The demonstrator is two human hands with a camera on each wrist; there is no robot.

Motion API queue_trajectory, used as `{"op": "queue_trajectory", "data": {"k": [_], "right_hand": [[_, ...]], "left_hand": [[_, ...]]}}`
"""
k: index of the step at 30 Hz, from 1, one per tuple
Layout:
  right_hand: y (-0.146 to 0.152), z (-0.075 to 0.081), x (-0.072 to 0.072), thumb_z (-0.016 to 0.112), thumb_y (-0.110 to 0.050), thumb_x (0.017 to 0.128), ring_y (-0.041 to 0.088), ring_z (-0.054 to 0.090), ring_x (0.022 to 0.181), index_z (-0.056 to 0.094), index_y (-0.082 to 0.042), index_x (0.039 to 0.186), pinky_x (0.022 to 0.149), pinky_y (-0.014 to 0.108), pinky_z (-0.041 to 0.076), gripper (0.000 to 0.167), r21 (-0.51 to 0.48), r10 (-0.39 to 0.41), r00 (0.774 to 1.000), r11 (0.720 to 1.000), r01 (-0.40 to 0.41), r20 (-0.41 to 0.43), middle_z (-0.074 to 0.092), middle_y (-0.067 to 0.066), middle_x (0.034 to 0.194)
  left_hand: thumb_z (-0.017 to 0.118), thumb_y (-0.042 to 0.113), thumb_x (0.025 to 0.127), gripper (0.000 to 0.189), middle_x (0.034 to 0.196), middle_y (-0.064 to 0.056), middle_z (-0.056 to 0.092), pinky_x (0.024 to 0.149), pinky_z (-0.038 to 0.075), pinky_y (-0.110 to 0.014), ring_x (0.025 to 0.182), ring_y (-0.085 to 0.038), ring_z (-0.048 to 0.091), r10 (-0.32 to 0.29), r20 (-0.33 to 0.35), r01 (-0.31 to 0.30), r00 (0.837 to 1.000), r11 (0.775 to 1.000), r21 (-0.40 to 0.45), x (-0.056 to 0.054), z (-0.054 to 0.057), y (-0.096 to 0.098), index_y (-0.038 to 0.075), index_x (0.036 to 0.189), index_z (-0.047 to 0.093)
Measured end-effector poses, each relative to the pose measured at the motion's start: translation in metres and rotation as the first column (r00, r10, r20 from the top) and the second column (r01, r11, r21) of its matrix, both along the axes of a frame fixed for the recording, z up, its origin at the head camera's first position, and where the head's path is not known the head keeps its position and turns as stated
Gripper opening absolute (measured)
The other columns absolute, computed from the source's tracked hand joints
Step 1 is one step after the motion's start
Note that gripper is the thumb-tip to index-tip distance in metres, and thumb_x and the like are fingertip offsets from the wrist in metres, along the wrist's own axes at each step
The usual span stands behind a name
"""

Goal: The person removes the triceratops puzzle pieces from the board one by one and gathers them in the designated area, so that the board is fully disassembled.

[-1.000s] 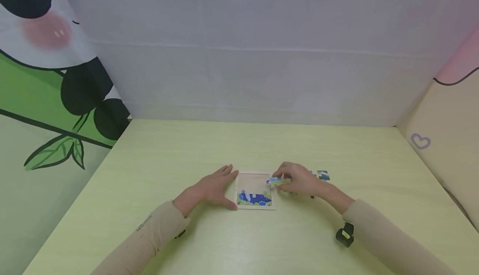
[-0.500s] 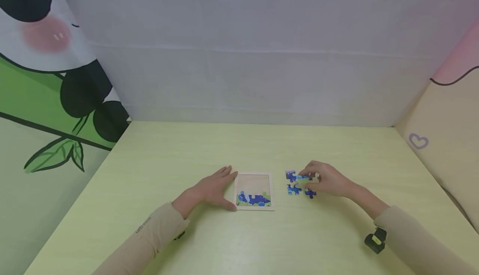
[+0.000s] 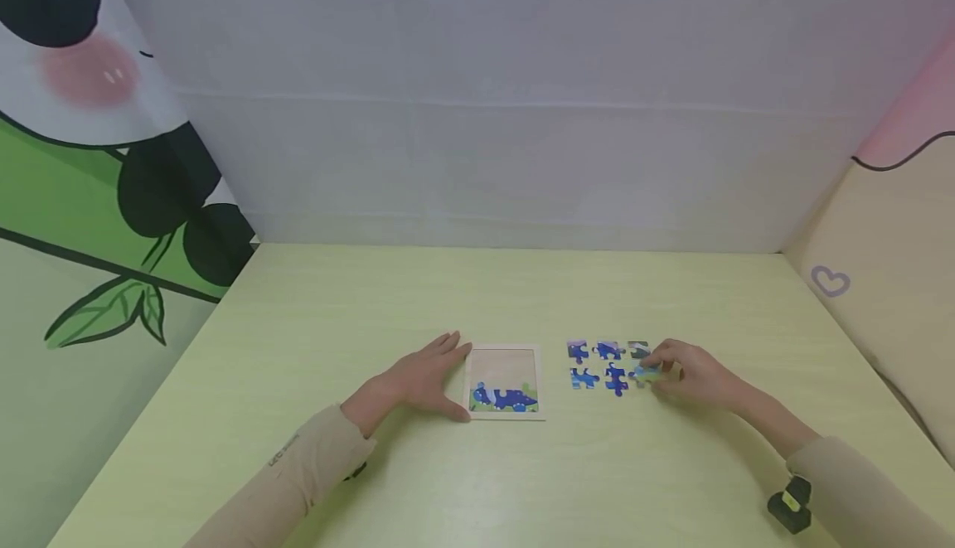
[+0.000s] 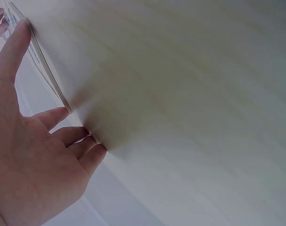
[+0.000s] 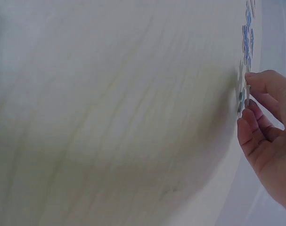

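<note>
My left hand [image 3: 421,378] lies spread beside a square wooden puzzle frame [image 3: 542,382], thumb and forefinger touching its left edge near the corners. Pieces with a blue dinosaur picture [image 3: 505,399] fill the frame's lower part, and bare wood shows above them. In the right hand [image 3: 694,374], thumb and fingers pinch a light blue and green puzzle piece [image 3: 644,372], which the right wrist view shows edge-on. It is at the right end of a group of loose puzzle pieces [image 3: 609,350]. The fingers partly hide the held piece and the table under it.
Several loose pieces lie in two rows right of the frame, among them a dark blue one [image 3: 616,379] and a light blue one [image 3: 584,378]. A pale wall [image 3: 522,167] rises behind the table [image 3: 477,482], with printed panels at both sides.
My right hand has moved right with the puzzle piece, from the frame's right edge past the loose pieces, uncovering them. My left hand has stayed at the frame.
</note>
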State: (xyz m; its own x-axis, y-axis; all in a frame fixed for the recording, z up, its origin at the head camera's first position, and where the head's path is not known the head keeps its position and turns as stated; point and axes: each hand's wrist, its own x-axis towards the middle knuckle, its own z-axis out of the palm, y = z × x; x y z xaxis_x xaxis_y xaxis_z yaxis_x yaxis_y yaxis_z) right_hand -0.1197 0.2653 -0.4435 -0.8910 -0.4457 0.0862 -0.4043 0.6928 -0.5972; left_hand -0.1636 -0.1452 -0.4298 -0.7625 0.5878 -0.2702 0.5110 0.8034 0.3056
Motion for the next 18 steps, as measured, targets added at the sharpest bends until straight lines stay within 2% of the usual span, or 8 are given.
{"op": "queue_trajectory", "data": {"k": [7,18], "right_hand": [[0.0025,-0.0057,-0.0001,0.07,-0.003,0.074,0.012,0.052,0.077,0.065,0.001,0.101,0.059,0.021,0.045,0.028,-0.014,-0.002,1.0,1.0,0.002,0.03,0.058,0.004,0.092],[0.003,-0.0074,-0.0005,0.069,-0.003,0.074,0.01,0.051,0.076,0.066,-0.001,0.101,0.06,0.021,0.046,0.028,0.032,-0.041,0.999,0.999,0.04,0.026,0.057,0.003,0.093]], "left_hand": [[0.072,0.056,0.066,0.102,0.151,-0.013,0.013,0.106,0.024,-0.048,0.138,-0.028,0.009,-0.004,0.004,0.004,1.0,1.0,0.009,0.0007,0.0003,-0.0011,0.011,0.144,0.025],[0.071,0.058,0.065,0.103,0.151,-0.012,0.013,0.107,0.024,-0.048,0.138,-0.028,0.008,-0.004,-0.001,0.004,1.0,1.0,0.004,-0.0012,-0.0025,-0.0017,0.012,0.144,0.024]]}}
